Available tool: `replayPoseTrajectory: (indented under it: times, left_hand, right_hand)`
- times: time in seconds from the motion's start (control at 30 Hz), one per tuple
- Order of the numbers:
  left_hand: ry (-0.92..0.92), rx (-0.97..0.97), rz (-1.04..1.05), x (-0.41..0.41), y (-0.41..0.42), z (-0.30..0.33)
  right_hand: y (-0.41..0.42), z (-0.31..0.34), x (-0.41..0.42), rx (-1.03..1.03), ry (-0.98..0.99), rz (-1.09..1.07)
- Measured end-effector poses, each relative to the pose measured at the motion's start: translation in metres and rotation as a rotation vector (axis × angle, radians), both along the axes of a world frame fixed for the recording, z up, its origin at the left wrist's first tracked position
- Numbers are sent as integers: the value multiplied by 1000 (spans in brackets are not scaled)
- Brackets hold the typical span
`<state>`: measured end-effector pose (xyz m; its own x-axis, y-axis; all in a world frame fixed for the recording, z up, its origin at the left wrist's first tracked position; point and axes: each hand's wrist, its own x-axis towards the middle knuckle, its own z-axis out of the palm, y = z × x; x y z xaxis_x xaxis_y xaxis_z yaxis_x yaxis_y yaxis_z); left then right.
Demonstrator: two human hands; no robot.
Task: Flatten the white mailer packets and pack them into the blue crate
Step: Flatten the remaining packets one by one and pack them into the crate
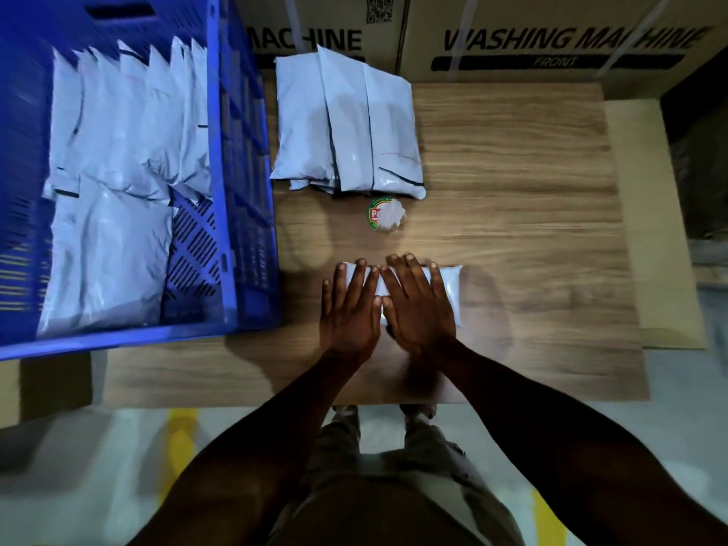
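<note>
One white mailer packet (450, 287) lies flat on the wooden table near its front edge. My left hand (348, 309) and my right hand (419, 305) both press down on it with straight fingers, side by side, covering most of it. A pile of white mailer packets (346, 124) lies at the back of the table. The blue crate (220, 230) stands at the left, with several white packets (118, 151) standing in rows and lying inside it.
A round sticker (386, 216), partly torn, sits on the wooden table (532, 230) between the pile and my hands. Large cardboard boxes (551, 41) printed "WASHING MACHINE" stand behind the table. A cardboard sheet (650, 230) sticks out at the table's right.
</note>
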<state>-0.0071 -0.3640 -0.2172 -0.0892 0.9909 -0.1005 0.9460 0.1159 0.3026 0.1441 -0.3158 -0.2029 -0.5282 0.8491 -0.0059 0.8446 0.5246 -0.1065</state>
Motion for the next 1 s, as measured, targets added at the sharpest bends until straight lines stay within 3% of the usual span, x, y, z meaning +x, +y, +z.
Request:
replayPoseTrajectory:
  times: [0.27, 0.4, 0.6, 1.0]
  left_hand:
    - [6, -33, -45, -4, 0, 9]
    - [18, -1, 4, 1, -1, 25]
    - [10, 76, -141, 42, 18, 28]
    - [98, 128, -111, 52, 19, 2]
  right_hand:
    - [2, 6, 8, -66, 105, 32]
    - [1, 16, 25, -4, 219, -51]
    - [-2, 8, 56, -42, 187, -171]
    - [3, -9, 56, -148, 79, -187]
